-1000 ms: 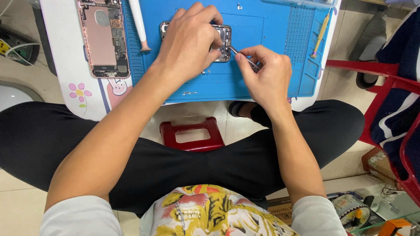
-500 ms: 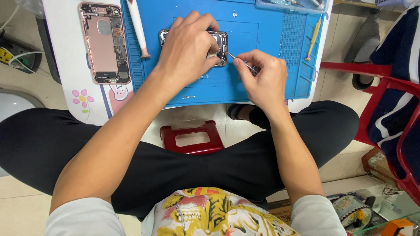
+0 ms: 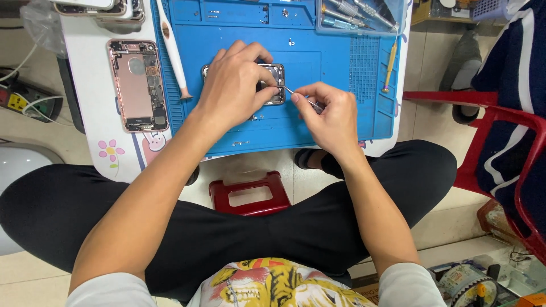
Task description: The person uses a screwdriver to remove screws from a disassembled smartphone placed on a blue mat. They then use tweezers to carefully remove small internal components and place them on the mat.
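1. Phone lies opened, face up, near the middle of the blue mat on the worktop; most of it is hidden under the left hand
2. Left hand rests over the phone, fingers curled down on its body and pinning it flat; fingertips sit close to the spot being worked
3. Right hand is closed in a pinch on thin tweezers; the tip reaches in at the phone's right edge, just beside the left fingertips
4. Risk: the tip could skid off a small part and scratch the board or prick the left fingers, since tool and fingers nearly touch
5. Risk: any tiny screw or part lifted here could spring loose from the pinch and drop over the near edge of the mat, onto the lap or the floor
6. Risk: if the left hand eases its press, the phone may slide on the mat under the tool's push
7. Around: a second opened phone, pink, lies on the white worktop left of the mat, well apart
8. A white pry tool lies along the mat's left edge; a yellow-handled screwdriver lies at the right side
9. More tools fill a tray at the mat's far right corner
10. Red stool stands on the floor below, between the knees; a red chair is to the right
11. Nothing blocks the tool's reach; only the left hand crowds it
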